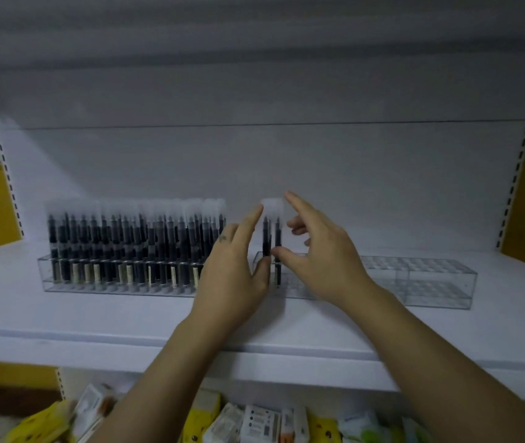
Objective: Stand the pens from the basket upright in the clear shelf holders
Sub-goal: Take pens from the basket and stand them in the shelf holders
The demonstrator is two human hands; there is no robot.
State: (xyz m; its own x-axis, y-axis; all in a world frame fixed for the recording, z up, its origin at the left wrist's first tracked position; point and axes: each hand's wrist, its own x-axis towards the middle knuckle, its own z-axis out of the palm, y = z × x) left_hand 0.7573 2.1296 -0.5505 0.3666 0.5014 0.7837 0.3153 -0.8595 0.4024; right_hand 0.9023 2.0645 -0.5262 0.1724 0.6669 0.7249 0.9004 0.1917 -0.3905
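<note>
**A:** Head view. What's the risk to the two dark pens with frosted white caps [266, 235]?

**B:** They stand alone in the left end slots of the right-hand clear acrylic holder [430, 282], with nothing beside them to lean on. Both hands crowd them. A finger catching a cap on withdrawal could tip a pen or lift it out of its slot. Can't tell if they're seated to the bottom, too blurred there.

**A:** Neighbouring row?

**B:** The left-hand clear acrylic holder [63, 284] is packed with the same pens, just beside the left hand [232, 276]. A knuckle swinging left could knock the end ones. The holders look light on the white shelf [95, 318], so a sideways shove might slide one.

**A:** Grip?

**B:** Left grip is apart: index straight up beside the caps, thumb touching the left pen's barrel low down. Right hand [321, 263] grip is also apart: thumb tip on the right pen's barrel, index straight and clear of the cap, other fingers loosely curled round nothing. Touching, not clamped, as I read it.

**A:** Basket?

**B:** Can't make it out. Only yellow and white packets [254, 420] on the level below.
</note>
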